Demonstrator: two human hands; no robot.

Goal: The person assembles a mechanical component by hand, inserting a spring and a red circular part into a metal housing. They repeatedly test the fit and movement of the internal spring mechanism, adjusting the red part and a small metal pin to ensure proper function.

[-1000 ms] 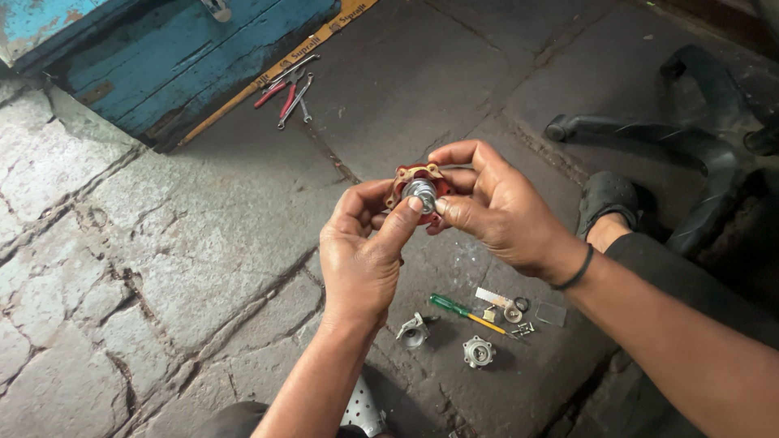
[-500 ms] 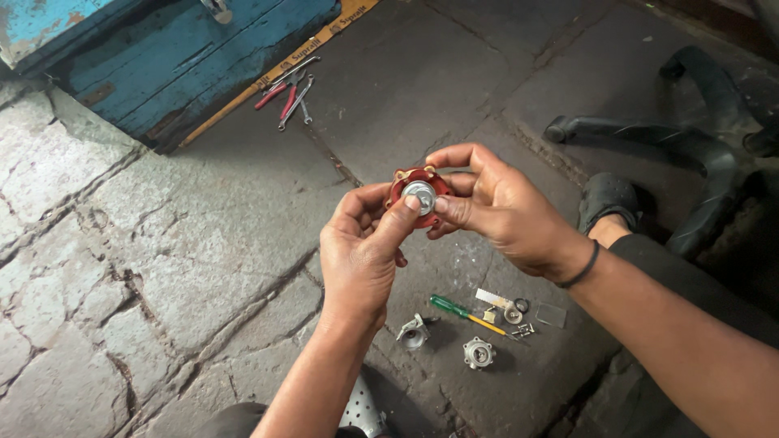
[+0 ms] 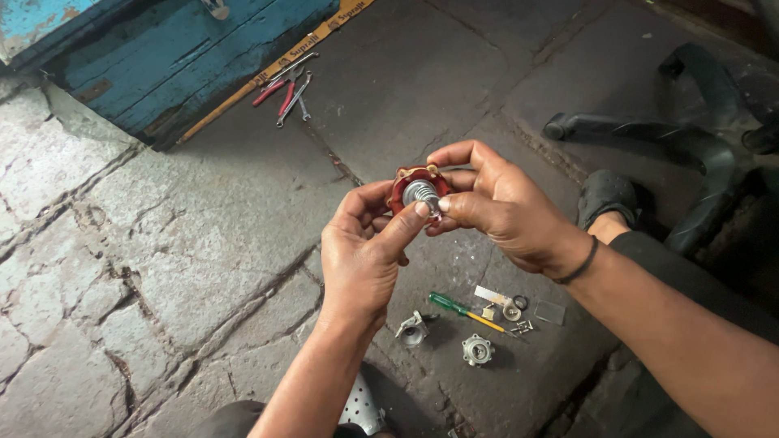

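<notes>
Above a stone floor (image 3: 162,243), we see two bare hands close together around a small round red part (image 3: 410,191) with a coiled metal spring (image 3: 420,193) at its centre. The left hand (image 3: 365,255) closes its grip on the part from below and behind, its thumb laid across the front just beside the spring. The right hand (image 3: 499,207) meets it from the other side, thumb and forefinger pinched on the part's rim (a dark band circles that wrist). The part is held in the air, well above the floor, between the two hands and tilted toward the camera.

Below the hands, on the floor, we make out a green-handled screwdriver (image 3: 462,311) lying flat, with a small metal housing (image 3: 412,329) to its left and a round metal cap (image 3: 477,350) just below it. A cluster of small loose pieces (image 3: 511,310), too small to tell apart, lies beside the screwdriver's tip.

Farther off, red-handled pliers (image 3: 276,88) and slim spanners rest near a blue wooden box (image 3: 178,57). Dark curved plastic parts (image 3: 690,146) lie at the right.
</notes>
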